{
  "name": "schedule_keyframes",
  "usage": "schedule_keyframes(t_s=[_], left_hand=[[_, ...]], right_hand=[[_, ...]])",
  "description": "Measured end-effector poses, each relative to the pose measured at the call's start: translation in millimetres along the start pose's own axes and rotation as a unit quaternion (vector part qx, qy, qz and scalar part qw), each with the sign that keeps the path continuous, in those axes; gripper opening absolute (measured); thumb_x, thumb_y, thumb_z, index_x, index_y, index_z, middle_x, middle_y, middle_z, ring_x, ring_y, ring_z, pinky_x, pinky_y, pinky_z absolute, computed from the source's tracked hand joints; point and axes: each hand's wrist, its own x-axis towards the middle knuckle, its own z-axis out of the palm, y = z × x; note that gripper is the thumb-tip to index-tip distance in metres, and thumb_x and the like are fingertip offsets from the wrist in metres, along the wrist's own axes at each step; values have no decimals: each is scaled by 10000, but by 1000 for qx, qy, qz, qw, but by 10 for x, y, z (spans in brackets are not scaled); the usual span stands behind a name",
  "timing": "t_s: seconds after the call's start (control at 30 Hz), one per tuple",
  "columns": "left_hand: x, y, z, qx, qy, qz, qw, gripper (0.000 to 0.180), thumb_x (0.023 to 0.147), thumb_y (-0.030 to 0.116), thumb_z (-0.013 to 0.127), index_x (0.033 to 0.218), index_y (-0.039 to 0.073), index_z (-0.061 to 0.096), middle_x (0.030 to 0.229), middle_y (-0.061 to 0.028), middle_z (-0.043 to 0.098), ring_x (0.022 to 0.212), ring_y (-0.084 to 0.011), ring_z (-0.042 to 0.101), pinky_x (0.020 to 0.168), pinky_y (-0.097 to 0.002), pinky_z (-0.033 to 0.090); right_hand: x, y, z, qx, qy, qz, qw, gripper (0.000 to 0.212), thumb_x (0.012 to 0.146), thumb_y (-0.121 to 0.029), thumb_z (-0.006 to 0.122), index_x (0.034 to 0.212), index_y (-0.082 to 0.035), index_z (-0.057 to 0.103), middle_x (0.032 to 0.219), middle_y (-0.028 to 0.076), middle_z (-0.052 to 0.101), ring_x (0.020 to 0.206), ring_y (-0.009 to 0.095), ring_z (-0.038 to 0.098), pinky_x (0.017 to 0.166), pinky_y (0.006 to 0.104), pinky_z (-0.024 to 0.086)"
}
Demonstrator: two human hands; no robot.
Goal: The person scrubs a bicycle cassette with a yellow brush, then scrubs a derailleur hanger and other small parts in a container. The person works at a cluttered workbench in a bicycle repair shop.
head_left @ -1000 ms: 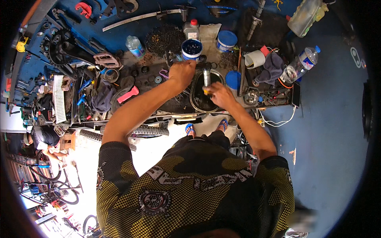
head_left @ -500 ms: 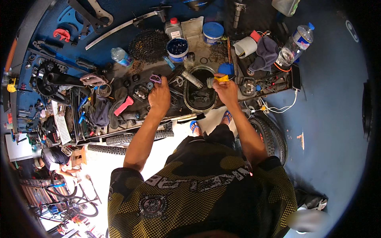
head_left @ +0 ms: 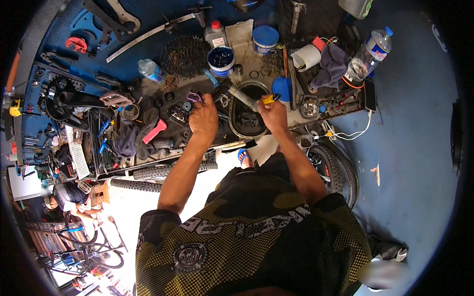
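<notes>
My right hand (head_left: 272,117) is closed around a yellow-handled tool (head_left: 270,99) with a dark tip, above the right rim of an oval basin (head_left: 232,121) holding dark liquid. A grey cylindrical piece (head_left: 242,98) with a black end slants across the basin, its lower end close to my right fingers; I cannot tell whether they touch it. To the left, my left hand (head_left: 203,118) hovers low over the bench with its fingers curled. Its fingertips are beside a purple loop (head_left: 194,96) and a small grey-green ring (head_left: 187,106). What the fingers hold, if anything, is hidden.
Behind the basin stand an open blue tub (head_left: 220,60), a lidded blue tub (head_left: 265,39) and a grey bottle with red cap (head_left: 216,34). A water bottle (head_left: 369,54) and cloth (head_left: 332,66) are at right. Tyres (head_left: 335,170) lean below. Another person (head_left: 69,197) sits far left.
My right hand has moved slightly left and down, and the yellow-handled tool has turned in it. My left hand has shifted a little right, while the purple loop stays nearly in place.
</notes>
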Motion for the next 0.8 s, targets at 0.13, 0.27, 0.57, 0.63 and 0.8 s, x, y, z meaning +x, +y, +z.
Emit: schedule_keyframes(t_s=[0.13, 0.27, 0.57, 0.63, 0.8], left_hand=[[-1, -12, 16, 6, 7, 7, 1000, 451, 969, 143, 678, 1348, 18, 467, 1062, -203, 686, 869, -342, 774, 667, -388, 654], [-14, -13, 43, 7, 37, 7, 999, 442, 960, 129, 689, 1331, 39, 465, 1058, -191, 671, 877, -347, 765, 673, -395, 653], [-119, -69, 74, -84, 5, -31, 996, 407, 981, 108, 650, 1325, 78, 436, 1131, -235, 643, 961, -416, 750, 733, -461, 652], [-99, -83, 90, -101, -20, -43, 994, 412, 977, 98, 651, 1325, 74, 431, 1149, -241, 653, 981, -427, 752, 742, -475, 652], [-111, -37, 66, -121, -59, -61, 989, 401, 984, 85, 634, 1325, 62, 423, 1204, -254, 672, 994, -424, 760, 761, -495, 652]], right_hand=[[-16, -54, -47, 6, -17, 20, 1000, 341, 942, -318, 803, 1070, -9, 737, 820, 164, 760, 816, 330, 777, 697, 404, 586], [24, -24, -154, -20, -11, 6, 1000, 305, 961, -306, 780, 1090, -33, 735, 821, 166, 765, 805, 353, 771, 705, 417, 584], [670, -411, -302, -329, -115, -18, 937, 365, 964, -362, 729, 1174, -64, 731, 928, 211, 772, 885, 417, 747, 769, 524, 585], [680, -478, -320, -319, -149, 11, 936, 379, 961, -378, 735, 1133, -41, 732, 899, 205, 770, 857, 407, 749, 750, 507, 587], [450, -456, -221, -132, -112, 18, 985, 448, 944, -439, 756, 1043, -4, 718, 803, 184, 755, 783, 368, 757, 694, 444, 583]])
